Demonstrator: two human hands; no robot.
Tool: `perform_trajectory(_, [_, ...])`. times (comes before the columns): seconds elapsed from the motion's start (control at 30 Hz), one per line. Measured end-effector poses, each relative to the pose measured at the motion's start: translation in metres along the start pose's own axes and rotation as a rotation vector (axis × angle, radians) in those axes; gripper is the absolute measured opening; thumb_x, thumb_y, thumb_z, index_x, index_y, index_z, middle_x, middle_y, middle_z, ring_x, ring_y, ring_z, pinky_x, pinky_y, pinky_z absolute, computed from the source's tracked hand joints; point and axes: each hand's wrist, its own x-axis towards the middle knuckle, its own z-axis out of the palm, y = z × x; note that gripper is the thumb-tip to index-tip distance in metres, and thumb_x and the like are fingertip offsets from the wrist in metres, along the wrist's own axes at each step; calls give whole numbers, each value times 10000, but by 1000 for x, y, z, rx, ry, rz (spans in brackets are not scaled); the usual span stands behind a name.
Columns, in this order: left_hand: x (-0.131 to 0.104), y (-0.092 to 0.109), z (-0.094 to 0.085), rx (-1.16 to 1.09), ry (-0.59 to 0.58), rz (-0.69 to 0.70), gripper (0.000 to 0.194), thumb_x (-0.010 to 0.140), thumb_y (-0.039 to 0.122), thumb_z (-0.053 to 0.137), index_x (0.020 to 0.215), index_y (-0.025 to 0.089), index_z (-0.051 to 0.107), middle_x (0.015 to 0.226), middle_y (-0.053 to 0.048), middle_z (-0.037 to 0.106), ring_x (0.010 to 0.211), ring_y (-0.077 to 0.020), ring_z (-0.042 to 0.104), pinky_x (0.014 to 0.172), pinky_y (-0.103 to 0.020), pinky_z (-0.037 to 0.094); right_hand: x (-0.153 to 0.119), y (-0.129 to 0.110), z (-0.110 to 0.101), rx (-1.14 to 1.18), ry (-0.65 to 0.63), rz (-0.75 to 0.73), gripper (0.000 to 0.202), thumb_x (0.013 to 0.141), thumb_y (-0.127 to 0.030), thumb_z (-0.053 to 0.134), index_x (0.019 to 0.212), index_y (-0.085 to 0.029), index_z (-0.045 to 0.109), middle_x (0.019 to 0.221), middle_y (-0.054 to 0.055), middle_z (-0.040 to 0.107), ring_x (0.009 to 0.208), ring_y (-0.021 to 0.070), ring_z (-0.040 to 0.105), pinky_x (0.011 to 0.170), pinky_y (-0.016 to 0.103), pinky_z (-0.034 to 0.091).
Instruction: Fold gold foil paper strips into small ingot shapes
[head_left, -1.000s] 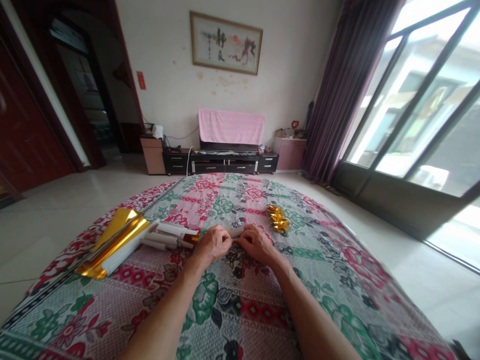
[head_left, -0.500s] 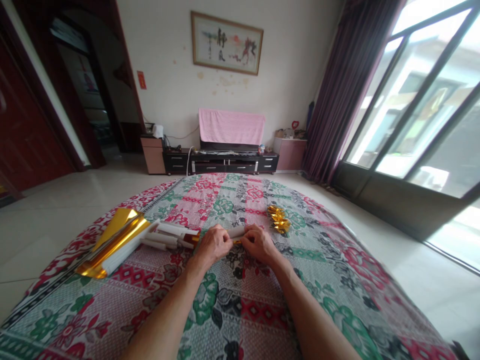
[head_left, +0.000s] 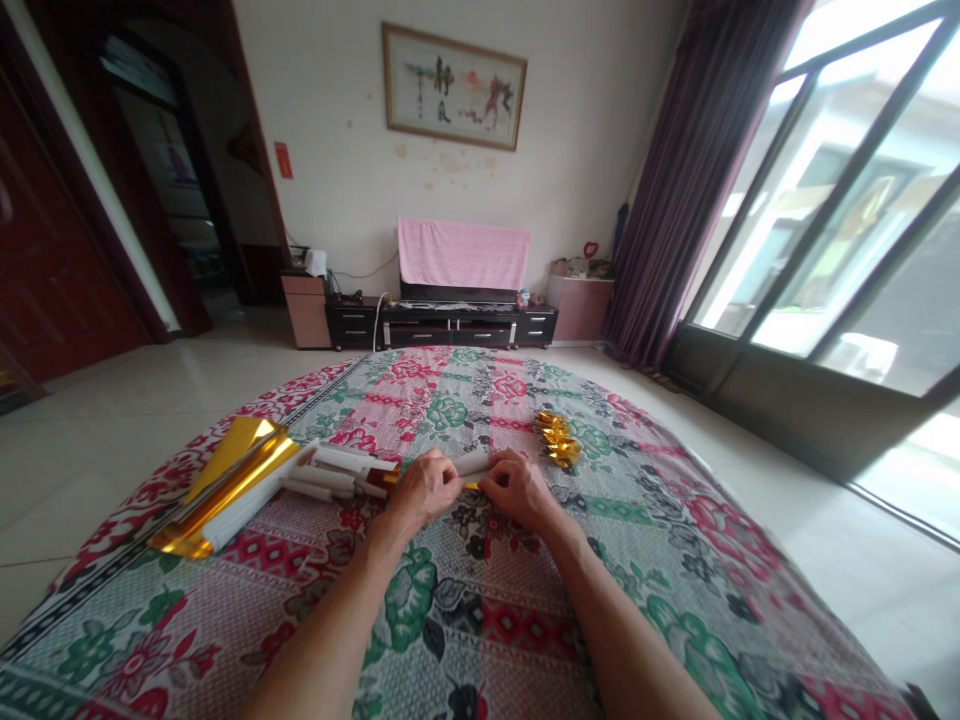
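Both my left hand (head_left: 427, 487) and my right hand (head_left: 517, 487) are closed, pinching a small sheet of gold foil paper (head_left: 471, 462) between them. Its pale back faces up, and a thin gold edge shows along the near side. Fingers cover both ends of the sheet. Left of my left hand lie several pale paper rolls (head_left: 330, 474) with some gold and reddish-brown showing at their near ends. Farther left is a larger roll of gold foil paper (head_left: 236, 485). Several folded gold foil pieces (head_left: 557, 438) sit in a row beyond my right hand.
A patterned floral cloth (head_left: 525, 600) covers the round table. Past its far edge stands a low black TV cabinet (head_left: 450, 330), with a pink cloth (head_left: 463, 252) draped over the screen. Glass doors and a purple curtain (head_left: 660, 180) are on the right.
The visible pale side of the sheet between my hands tilts up slightly more at the right. My fingers have shifted a little to the left; all else stays put.
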Motion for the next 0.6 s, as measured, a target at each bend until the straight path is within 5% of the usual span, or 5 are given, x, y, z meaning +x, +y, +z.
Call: perform_trajectory(0.6, [0,0,2,64,-9,7,102,723,195,548,645,182,613,731,-10,559,684,-116,516,646,-231,365,0,4,-5,-32,-66,-41,171,709,-145,562,549,-165,618,857,26,640,685,103,560,651,219,415])
